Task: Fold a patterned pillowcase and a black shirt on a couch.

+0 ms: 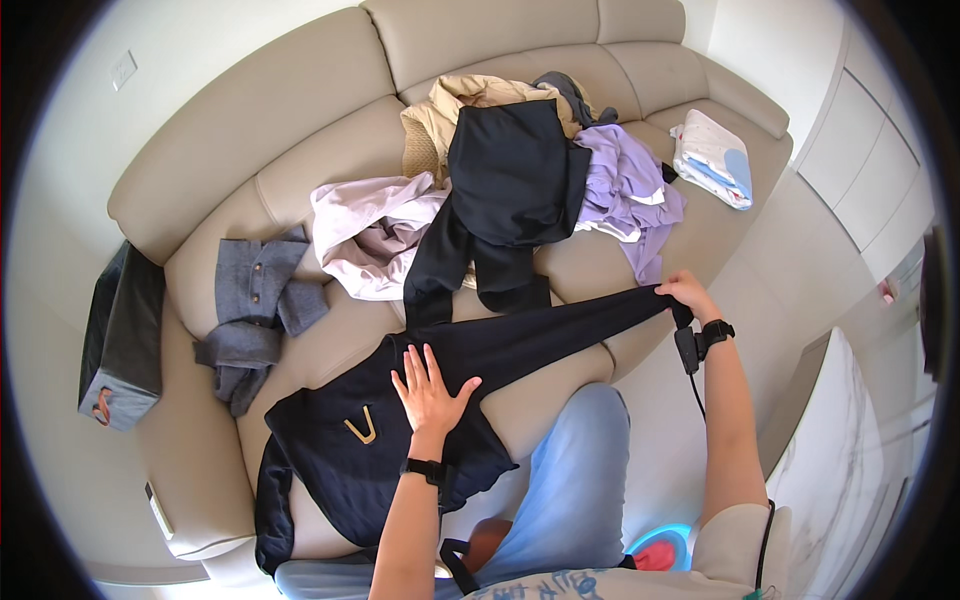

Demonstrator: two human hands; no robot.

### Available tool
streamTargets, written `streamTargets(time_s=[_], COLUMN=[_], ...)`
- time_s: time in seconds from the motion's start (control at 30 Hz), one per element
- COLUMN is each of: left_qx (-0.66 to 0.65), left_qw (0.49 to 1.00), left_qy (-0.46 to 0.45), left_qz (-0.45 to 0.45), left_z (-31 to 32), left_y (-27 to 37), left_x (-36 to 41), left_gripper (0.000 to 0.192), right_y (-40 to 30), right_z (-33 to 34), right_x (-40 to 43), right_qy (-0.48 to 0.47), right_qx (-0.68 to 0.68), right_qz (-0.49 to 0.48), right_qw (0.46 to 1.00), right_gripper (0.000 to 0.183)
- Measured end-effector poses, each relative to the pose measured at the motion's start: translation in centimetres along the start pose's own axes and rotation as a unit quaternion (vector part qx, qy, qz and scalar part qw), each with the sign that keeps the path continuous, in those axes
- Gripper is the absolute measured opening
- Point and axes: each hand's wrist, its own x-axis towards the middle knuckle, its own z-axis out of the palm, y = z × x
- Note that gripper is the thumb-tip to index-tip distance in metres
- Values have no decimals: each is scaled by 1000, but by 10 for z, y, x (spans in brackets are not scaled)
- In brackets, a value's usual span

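Observation:
A black long-sleeved top [337, 472] with a gold V-shaped mark on its chest lies spread on the front of the beige sofa [300, 60]. Flat on its shoulder area rests my left hand [433, 394], fingers apart, pressing on the cloth. My right hand [686, 294] grips the cuff of one sleeve, which is stretched out straight to the right. The other sleeve hangs down near the sofa's left front edge. Just behind the top lies another black garment [517, 172], its sleeves reaching toward the outstretched sleeve.
A grey buttoned knit garment [251, 300] lies at left, beside a pale pink garment [375, 225]. Purple clothing [626, 172] and a tan padded jacket [480, 90] sit farther back. A folded white-and-blue cloth [712, 161] is at right. A dark fabric box [124, 337] stands past the armrest; a marble-patterned table [832, 427] is at right.

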Motion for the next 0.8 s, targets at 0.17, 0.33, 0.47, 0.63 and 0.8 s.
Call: streamTargets(time_s=[0.17, 0.33, 0.47, 0.63, 0.8], left_qx=[27, 39, 28, -33, -32], left_qw=[1000, 999, 1000, 999, 990], left_qy=[3, -4, 6, 22, 70], left_qz=[8, 10, 10, 37, 120], left_z=[-1, -5, -3, -1, -15], left_y=[0, 2, 1, -10, -33], left_x=[0, -1, -2, -4, -26], left_gripper=[110, 116, 117, 112, 82], right_y=[6, -30, -90, -152, -189], right_z=[-6, -11, 3, 71, 163], right_x=[8, -7, -30, -64, -81], right_qy=[80, 138, 36, -208, -297], right_qx=[-207, -188, -79, 118, 9], right_qz=[-16, -51, -72, -98, -130], right_qw=[975, 971, 994, 966, 946], right_gripper=[36, 43, 35, 24, 25])
